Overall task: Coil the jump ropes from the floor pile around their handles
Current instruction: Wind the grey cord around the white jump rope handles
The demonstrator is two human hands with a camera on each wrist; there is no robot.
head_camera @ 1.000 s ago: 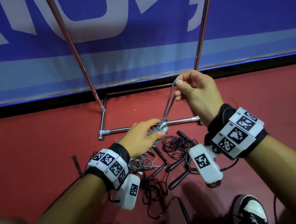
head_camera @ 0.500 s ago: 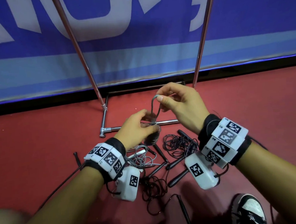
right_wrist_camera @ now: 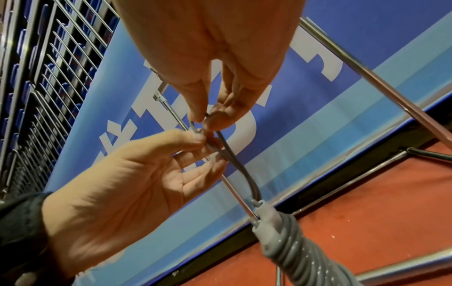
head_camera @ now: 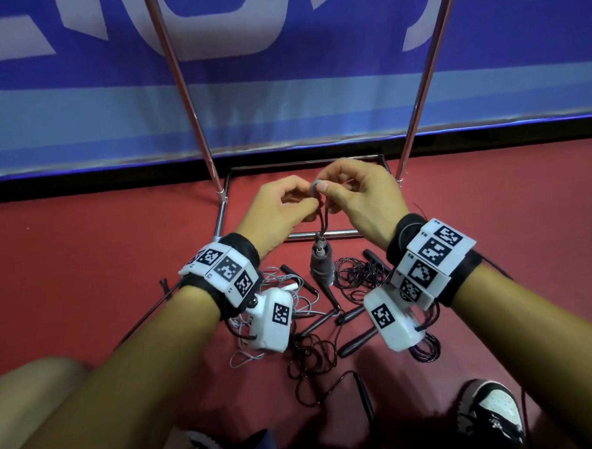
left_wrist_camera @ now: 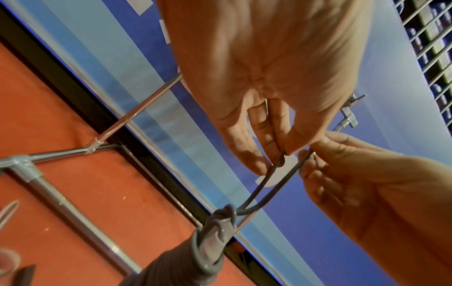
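Red floor point(head_camera: 84, 269), blue banner point(head_camera: 281, 105) behind, metal stand point(head_camera: 322, 235) at its foot. Both hands close together above stand's front bar. Left hand point(head_camera: 280, 208) pinches the grey rope loop point(head_camera: 322, 216); right hand point(head_camera: 362, 200) pinches the same loop at its top. Grey handles point(head_camera: 322, 266), wrapped in coiled rope, hang from the loop just in front of the bar. Pile of black ropes point(head_camera: 327, 325) on floor in front of stand, under the wrists.

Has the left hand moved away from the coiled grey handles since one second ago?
Yes. The left hand now pinches the rope loop above the horizontal metal bar, and the coiled grey handles hang below it.
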